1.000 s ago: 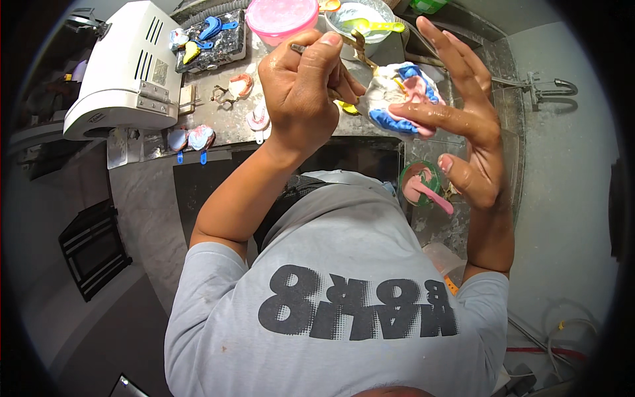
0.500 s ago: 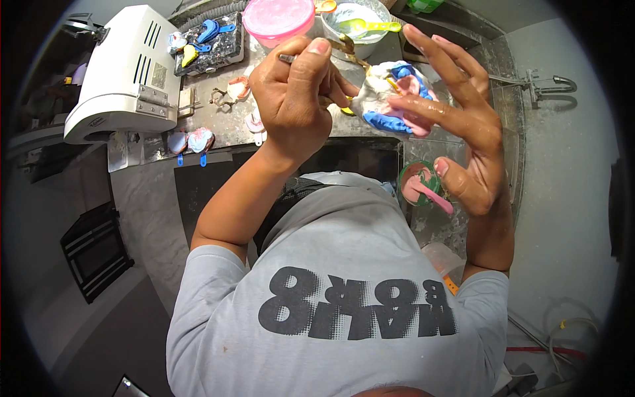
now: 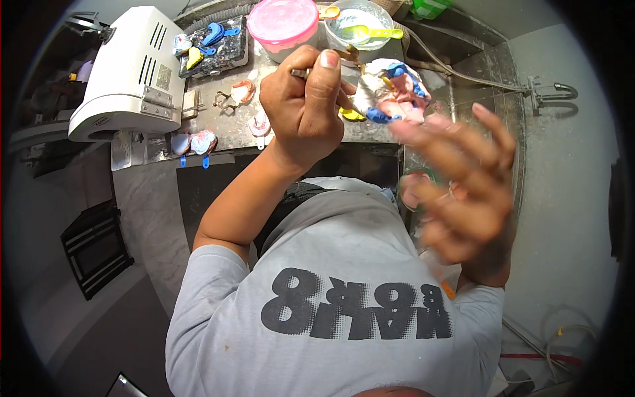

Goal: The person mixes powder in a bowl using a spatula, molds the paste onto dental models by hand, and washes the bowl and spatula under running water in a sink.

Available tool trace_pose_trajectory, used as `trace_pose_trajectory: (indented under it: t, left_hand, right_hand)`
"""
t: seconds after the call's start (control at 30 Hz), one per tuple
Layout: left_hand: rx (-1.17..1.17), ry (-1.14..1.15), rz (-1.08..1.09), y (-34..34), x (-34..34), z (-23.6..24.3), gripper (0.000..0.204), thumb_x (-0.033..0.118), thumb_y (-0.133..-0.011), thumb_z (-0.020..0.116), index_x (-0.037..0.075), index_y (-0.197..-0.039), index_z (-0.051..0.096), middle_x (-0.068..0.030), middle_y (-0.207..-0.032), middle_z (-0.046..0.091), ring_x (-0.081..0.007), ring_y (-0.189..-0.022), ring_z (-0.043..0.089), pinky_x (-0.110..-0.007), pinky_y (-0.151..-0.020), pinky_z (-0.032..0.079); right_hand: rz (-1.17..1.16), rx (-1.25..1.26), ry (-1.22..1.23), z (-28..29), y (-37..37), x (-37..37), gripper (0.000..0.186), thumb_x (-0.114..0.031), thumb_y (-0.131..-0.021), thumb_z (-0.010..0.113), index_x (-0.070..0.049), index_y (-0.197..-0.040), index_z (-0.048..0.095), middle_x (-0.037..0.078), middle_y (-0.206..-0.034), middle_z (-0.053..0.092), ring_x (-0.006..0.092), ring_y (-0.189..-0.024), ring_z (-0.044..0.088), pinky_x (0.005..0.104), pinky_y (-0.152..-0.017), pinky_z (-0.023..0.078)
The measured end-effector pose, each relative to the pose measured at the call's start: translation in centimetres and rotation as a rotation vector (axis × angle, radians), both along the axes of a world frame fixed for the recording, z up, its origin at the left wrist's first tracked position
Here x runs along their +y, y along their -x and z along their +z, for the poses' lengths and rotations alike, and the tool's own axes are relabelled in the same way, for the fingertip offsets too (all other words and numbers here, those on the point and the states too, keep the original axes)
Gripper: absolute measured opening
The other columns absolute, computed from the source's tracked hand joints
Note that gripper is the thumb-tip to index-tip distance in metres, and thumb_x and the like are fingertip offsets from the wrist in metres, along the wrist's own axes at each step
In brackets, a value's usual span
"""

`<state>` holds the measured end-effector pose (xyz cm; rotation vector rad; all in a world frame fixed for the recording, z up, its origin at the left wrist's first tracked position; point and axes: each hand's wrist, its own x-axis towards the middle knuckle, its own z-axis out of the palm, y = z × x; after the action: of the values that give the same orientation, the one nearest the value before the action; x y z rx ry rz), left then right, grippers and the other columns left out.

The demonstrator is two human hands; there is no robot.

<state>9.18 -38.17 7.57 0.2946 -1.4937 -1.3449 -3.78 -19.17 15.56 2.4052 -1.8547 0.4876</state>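
Note:
My left hand (image 3: 303, 109) is closed round a brass-coloured metal holder (image 3: 351, 53). At its far end, just right of my knuckles, a lumpy mass (image 3: 403, 91) of white, pink and blue material sits over the bench. A yellow piece (image 3: 352, 114) lies below it. My right hand (image 3: 463, 178) is smeared by motion, fingers apart, below and right of the mass, with nothing visible in it. Behind it is a green cup with pink paste (image 3: 413, 186), partly hidden by the fingers.
A white machine (image 3: 122, 76) stands left. A black tray (image 3: 228, 59) with blue impression trays, a pink-lidded tub (image 3: 281, 23) and a bowl (image 3: 387, 43) with a green spoon line the back. Dental impressions (image 3: 202, 142) rest on the front edge. A tap (image 3: 555, 92) is right.
My right hand has dropped away from the lumpy mass, down toward the green cup, and is now blurred. My left hand, still gripping the holder, sits slightly lower and further right.

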Motion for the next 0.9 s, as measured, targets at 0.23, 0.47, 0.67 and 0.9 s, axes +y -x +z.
trace_pose_trajectory:
  t: [0.23, 0.47, 0.67, 0.9]
  left_hand:
    - [0.018, -0.108, 0.113, -1.0, -1.1, 0.5, 0.037, 0.010, -0.096, 0.046, 0.003, -0.060, 0.042, -0.0049, -0.052, 0.038, -0.0147, -0.043, 0.047, -0.033, -0.050, 0.054]
    - [0.098, 0.047, 0.160, -1.6, -0.9, 0.9, 0.033, 0.008, -0.095, 0.045, 0.003, -0.063, 0.041, -0.0046, -0.052, 0.038, -0.0142, -0.042, 0.045, -0.036, -0.055, 0.057]
    - [0.122, 0.044, 0.142, -0.7, -0.9, 0.5, 0.031, 0.008, -0.095, 0.045, 0.003, -0.065, 0.043, -0.0048, -0.052, 0.036, -0.0141, -0.041, 0.043, -0.039, -0.054, 0.058]
    - [0.167, 0.032, -0.036, -0.2, -0.3, 1.1, 0.022, 0.009, -0.096, 0.048, -0.003, -0.078, 0.051, -0.0074, -0.056, 0.046, -0.0130, -0.042, 0.049, -0.033, -0.049, 0.053]
  right_hand:
    - [-1.220, -0.215, -0.663, -22.2, 28.3, 10.8, 0.052, -0.038, -0.096, 0.046, 0.006, -0.118, 0.062, 0.026, -0.123, 0.061, 0.0351, -0.118, 0.057, 0.0421, -0.099, 0.043]
    - [-1.417, -0.218, -0.866, -27.0, 29.0, 15.2, 0.073, -0.057, -0.098, 0.031, 0.005, -0.129, 0.055, 0.031, -0.134, 0.051, 0.0458, -0.127, 0.047, 0.0471, -0.109, 0.032]
    - [-0.617, -0.606, 0.352, -9.1, 13.8, 3.4, 0.063, -0.046, -0.092, 0.055, 0.001, -0.133, 0.048, 0.019, -0.122, 0.065, 0.0367, -0.124, 0.053, 0.0557, -0.113, 0.021]
    - [-0.046, -0.125, 0.191, 0.1, 3.0, -2.6, 0.064, -0.045, -0.086, 0.051, -0.003, -0.133, 0.043, 0.008, -0.118, 0.069, 0.0322, -0.134, 0.043, 0.0556, -0.117, 0.003]
